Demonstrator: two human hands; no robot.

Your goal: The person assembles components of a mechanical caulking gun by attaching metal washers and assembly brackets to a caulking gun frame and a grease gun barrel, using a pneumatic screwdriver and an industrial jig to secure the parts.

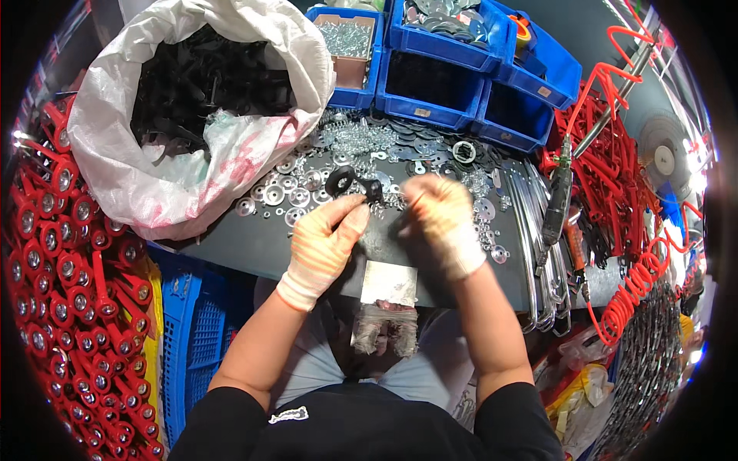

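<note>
My left hand [327, 240], in a pale glove with orange stripes, pinches a black part with a ring at one end [340, 182] above the dark tabletop [261, 253]. Beside it to the right is my right hand [446, 219], gloved alike and smeared by motion, so what its fingers do is hidden. Round metal washers and cups [275, 194] lie behind and left of my left hand. Beyond both hands is a heap of small clear or silvery pieces [346, 137]. A metal plate with a worn, frayed wrapping [390, 283] sits at the table's near edge, between my forearms.
A white sack of black parts [100, 154] stands back left. Blue bins [430, 111] line the back. Red parts with metal-centred rings [77, 307] fill the left; more red parts [607, 177] lie right. Bent metal rods [530, 238], a power screwdriver [556, 207] and a red coiled hose [626, 303] are right.
</note>
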